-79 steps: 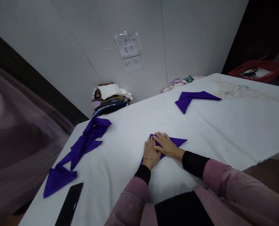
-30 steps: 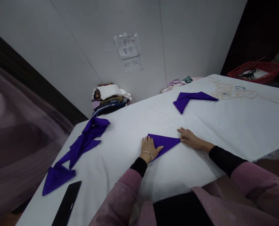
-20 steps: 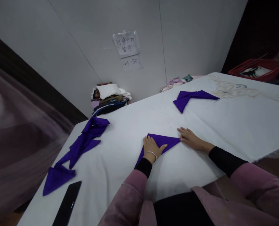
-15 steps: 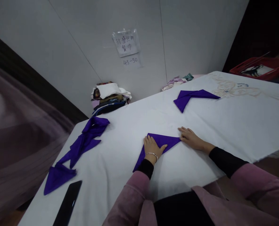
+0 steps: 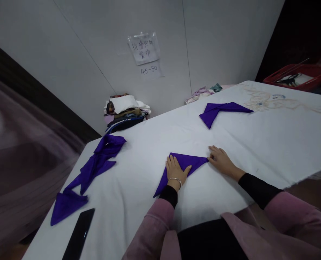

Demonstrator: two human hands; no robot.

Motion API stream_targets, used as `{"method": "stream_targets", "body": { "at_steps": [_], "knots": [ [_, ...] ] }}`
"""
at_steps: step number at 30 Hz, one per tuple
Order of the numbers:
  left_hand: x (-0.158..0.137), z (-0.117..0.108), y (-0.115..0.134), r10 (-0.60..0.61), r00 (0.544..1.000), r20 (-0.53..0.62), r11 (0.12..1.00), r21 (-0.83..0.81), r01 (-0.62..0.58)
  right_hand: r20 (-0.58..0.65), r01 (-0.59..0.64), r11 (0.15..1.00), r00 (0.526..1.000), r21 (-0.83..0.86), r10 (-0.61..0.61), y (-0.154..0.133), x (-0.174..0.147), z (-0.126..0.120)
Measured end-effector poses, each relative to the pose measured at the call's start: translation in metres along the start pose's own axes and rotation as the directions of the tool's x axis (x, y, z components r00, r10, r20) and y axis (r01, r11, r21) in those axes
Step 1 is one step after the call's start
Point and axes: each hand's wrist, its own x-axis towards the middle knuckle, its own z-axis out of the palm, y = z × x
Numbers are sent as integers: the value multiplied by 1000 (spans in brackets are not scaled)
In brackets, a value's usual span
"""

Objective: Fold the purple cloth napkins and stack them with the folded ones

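Note:
A purple cloth napkin (image 5: 191,162), folded into a pointed shape with two long tips, lies flat on the white tablecloth (image 5: 149,220) in front of me. My left hand (image 5: 176,172) presses on its bend with the palm down and fingers stretched out. At the napkin's right tip, my right hand (image 5: 222,161) pinches the corner between thumb and forefinger, its other fingers loosely extended. Another purple napkin (image 5: 213,112), folded into a bent shape, lies farther back to the right. Several crumpled purple napkins (image 5: 95,164) lie along the table's left side.
A black phone-like slab (image 5: 79,234) lies at the near left. Beyond the table's back edge are a stack of folded clothes (image 5: 126,112) and more fabric (image 5: 201,94). A red basket (image 5: 307,85) stands at the far right. A handwritten sign (image 5: 144,48) hangs on the wall.
The view has shifted very slightly. My right hand still has the napkin's tip, its fingers angled a little differently; my left hand stays on the cloth.

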Motion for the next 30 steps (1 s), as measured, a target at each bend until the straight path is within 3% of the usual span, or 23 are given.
{"method": "stream_targets", "body": {
  "at_steps": [9,12,14,16,19,30],
  "knots": [
    [0,2,0,-3,1000,-25,1000,-9,3,-110,-19,999,994,-39,14,2,-4,-3],
    [0,1,1,-6,1000,-26,1000,-5,6,-154,111,991,980,-80,-123,-24,-15,4],
    [0,0,1,-3,1000,-11,1000,7,3,-28,321,943,946,-87,-324,-48,-26,13],
    [-1,-1,0,4,1000,16,999,32,-5,139,498,867,861,-34,-489,-68,-36,21],
    [-1,-3,-1,14,999,40,998,55,-16,270,586,809,774,36,-573,-81,-41,25],
    [-2,-4,3,-8,1000,6,1000,-11,8,315,524,851,805,22,-504,-54,-32,13]
  ]
}}
